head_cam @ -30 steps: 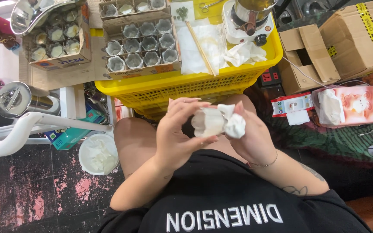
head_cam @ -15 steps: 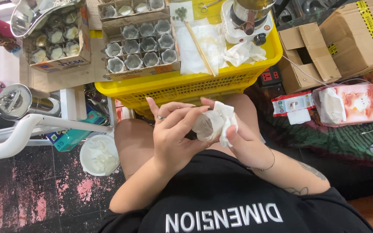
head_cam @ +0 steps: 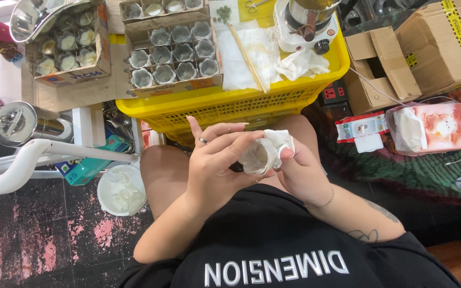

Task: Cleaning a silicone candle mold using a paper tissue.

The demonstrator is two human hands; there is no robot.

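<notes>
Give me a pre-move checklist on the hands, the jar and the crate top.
1. Left hand on the small jar: ok.
2. Right hand pressing white tissue against the jar: ok.
3. Jar inside wiped clean: cannot tell.
4. Free slot in the cardboard tray of jars: not ok, all look filled.
5. Tray resting flat on the yellow crate: ok.
</notes>
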